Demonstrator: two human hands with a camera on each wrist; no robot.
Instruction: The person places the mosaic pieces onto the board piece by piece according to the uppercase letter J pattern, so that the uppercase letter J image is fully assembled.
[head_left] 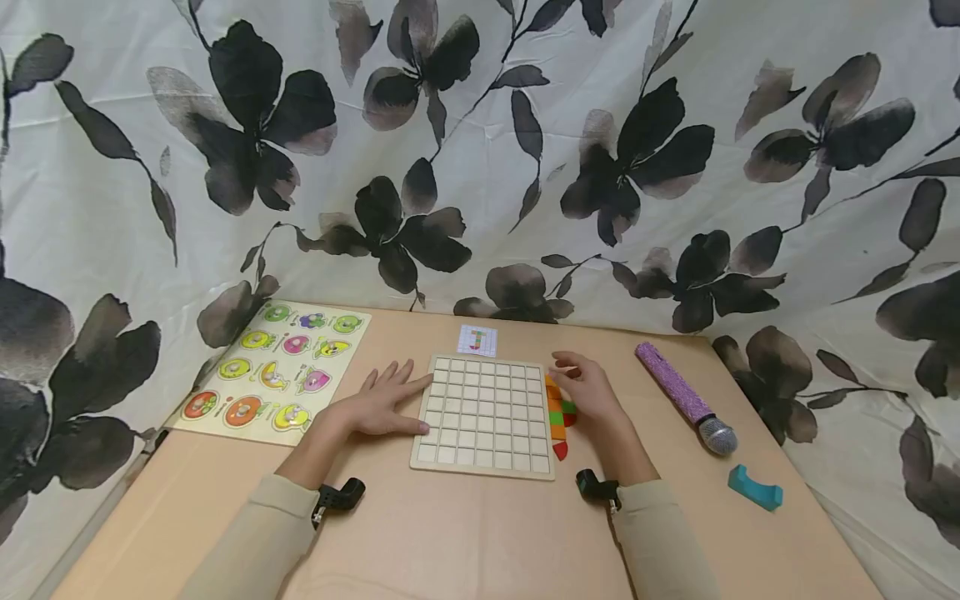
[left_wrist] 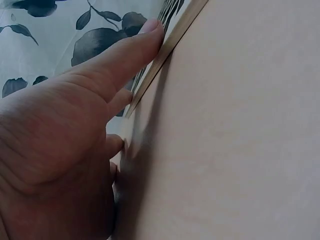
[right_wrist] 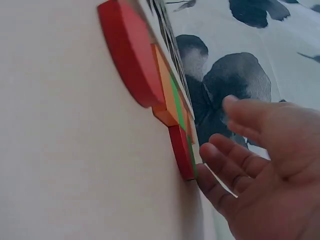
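A pale wooden grid board lies on the table, divided into rows of square cells with no pieces in them. Along its left edge, my left hand rests with fingers spread; in the left wrist view its thumb touches the board's side. Orange blocks, green blocks and a red half-round block lie against the right edge. My right hand hovers beside the upper blocks, fingers loosely bent and holding nothing. In the right wrist view, the red half-round block sits nearest the camera.
A small pattern card lies behind the board. To the left is a fruit puzzle sheet. On the right are a purple glittery microphone and a teal curved block. A floral curtain hangs behind the table.
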